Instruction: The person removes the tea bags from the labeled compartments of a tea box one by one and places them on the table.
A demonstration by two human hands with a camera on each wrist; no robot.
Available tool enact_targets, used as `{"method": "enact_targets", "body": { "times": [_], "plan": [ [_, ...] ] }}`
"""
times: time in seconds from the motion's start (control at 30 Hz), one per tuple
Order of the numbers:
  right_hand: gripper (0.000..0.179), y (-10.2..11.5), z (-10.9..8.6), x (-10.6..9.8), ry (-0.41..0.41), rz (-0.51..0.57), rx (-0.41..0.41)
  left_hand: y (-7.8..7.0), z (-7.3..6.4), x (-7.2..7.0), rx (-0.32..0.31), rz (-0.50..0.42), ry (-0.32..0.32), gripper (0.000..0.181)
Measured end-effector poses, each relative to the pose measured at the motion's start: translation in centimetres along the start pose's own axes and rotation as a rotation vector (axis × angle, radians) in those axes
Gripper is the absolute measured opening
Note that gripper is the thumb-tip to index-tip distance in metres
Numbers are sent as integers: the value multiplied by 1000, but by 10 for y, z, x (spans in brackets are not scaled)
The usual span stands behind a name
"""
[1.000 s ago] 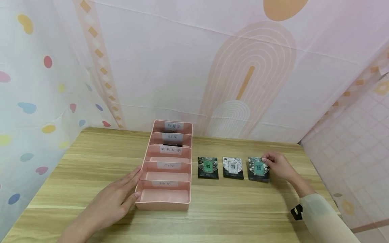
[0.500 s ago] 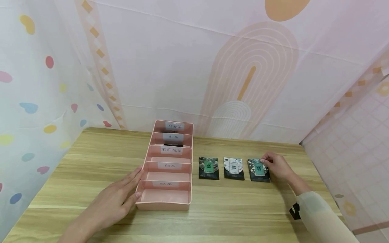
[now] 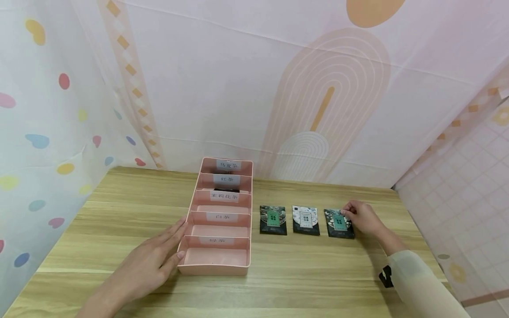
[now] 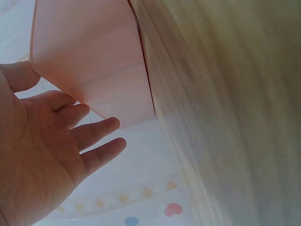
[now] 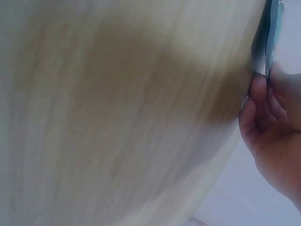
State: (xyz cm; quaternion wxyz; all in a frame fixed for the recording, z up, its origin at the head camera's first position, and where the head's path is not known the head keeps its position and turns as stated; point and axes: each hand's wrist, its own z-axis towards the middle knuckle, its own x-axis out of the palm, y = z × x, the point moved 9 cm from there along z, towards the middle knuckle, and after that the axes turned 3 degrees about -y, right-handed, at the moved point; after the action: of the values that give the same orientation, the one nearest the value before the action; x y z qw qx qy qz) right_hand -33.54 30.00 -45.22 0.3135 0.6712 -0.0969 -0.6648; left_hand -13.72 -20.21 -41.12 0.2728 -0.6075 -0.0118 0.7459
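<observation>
Fingers (image 3: 347, 211) of the right hand (image 3: 363, 218) are pinched together with the thumb on the upper right corner of the teal-label packet (image 3: 338, 224). This packet is the rightmost of three in a row on the table (image 3: 302, 282); I cannot tell if it lies fully flat or if its held corner is a little raised. In the right wrist view, the thumb and the fingers close upon its edge. To its left, and apart from it, lies the white packet (image 3: 305, 220), and farther left the green-label packet (image 3: 273, 220), which is near to the box.

Left hand (image 3: 145, 263) rests at the left side of the pink box (image 3: 212, 270), near its front end. Its fingers are extended and somewhat apart from each other, and they touch the box without being curled around it. The box has five compartments in one line, each with a white label bearing Chinese characters. In the second compartment from the far end, a black item (image 3: 226, 190) is partly visible. Behind the table hangs a pale cloth (image 3: 222, 97) with an arch pattern.
</observation>
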Motion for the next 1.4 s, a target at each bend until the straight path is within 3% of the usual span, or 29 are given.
{"method": "enact_targets", "body": {
  "times": [0.73,1.03,1.17,1.4],
  "plan": [
    [11,-1,-4,-6,15,16,39,-1,-1,-1,9,14,-9,67],
    [11,6,-2,-21,-39,-33,5,-1,-1,-1,0,7,3,67],
    [18,14,-1,-27,-63,-45,-1,-1,-1,-1,5,11,-2,67],
    [34,29,1,-28,-28,-18,30,-2,-2,-2,11,15,-12,65]
  ]
}}
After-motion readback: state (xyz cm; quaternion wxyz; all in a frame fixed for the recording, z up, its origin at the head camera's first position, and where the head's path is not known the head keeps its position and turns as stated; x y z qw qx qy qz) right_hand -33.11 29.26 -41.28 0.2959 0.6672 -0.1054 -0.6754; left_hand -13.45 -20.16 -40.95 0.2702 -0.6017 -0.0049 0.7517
